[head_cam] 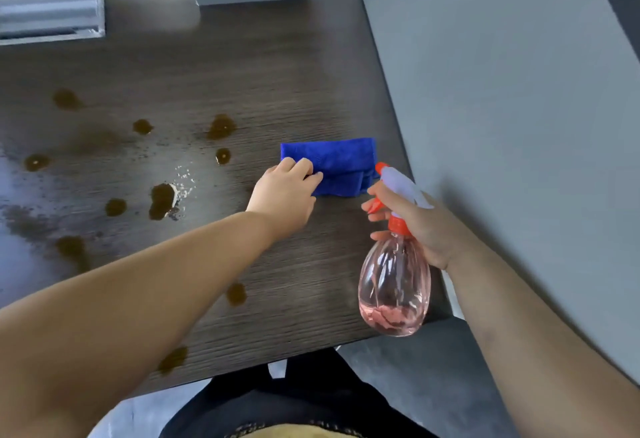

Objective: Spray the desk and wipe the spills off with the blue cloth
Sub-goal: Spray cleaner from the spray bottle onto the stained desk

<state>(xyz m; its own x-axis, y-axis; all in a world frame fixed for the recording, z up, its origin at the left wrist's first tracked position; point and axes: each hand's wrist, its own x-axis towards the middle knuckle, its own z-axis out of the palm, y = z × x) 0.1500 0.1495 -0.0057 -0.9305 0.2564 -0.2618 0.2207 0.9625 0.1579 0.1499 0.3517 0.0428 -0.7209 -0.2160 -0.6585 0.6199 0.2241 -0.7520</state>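
Note:
A folded blue cloth (341,164) lies on the dark wood desk (263,84) near its right edge. My left hand (285,195) reaches across and its curled fingers grip the cloth's near left corner. My right hand (420,223) holds a clear pink spray bottle (394,285) by its orange neck and white trigger head, hanging over the desk's right front corner, nozzle pointing left. Several brown spills (162,198) dot the left and middle of the desk, with fine spray droplets (183,178) around them.
A grey wall (502,91) runs close along the desk's right side. A pale slatted object (52,12) sits at the back left, beside a blurred patch. The desk's front edge (277,358) is just above my lap.

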